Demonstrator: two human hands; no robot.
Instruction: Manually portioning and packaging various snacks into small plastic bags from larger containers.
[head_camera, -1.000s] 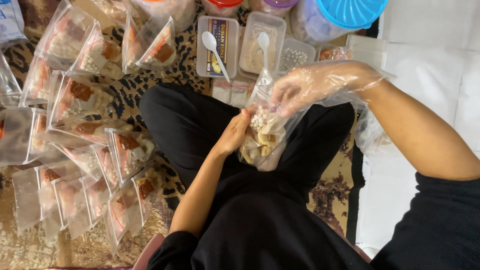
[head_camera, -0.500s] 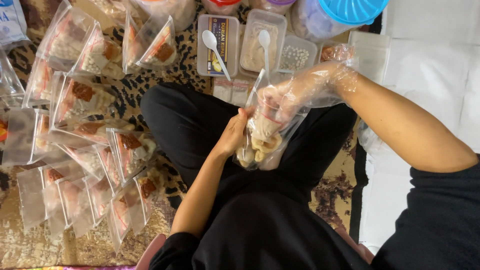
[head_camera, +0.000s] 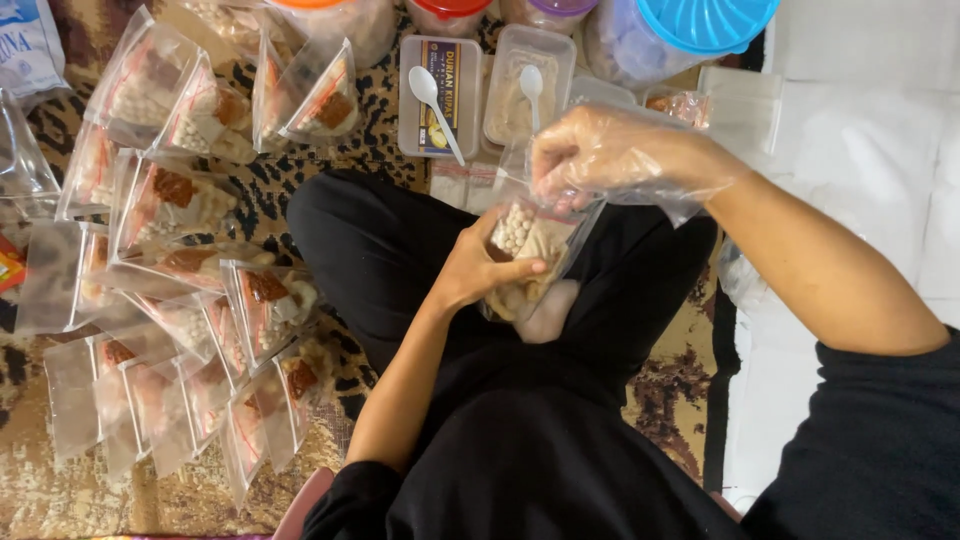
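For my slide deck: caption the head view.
Left hand grips a clear snack bag; gloved right hand at its mouth.

filled bags (head_camera: 190, 290) crowd left, tubs (head_camera: 525, 75) ahead, white floor (head_camera: 860, 130) open right

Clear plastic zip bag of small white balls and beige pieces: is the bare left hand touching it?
Touching. Head view: left hand grips the clear bag, thumb across its front.
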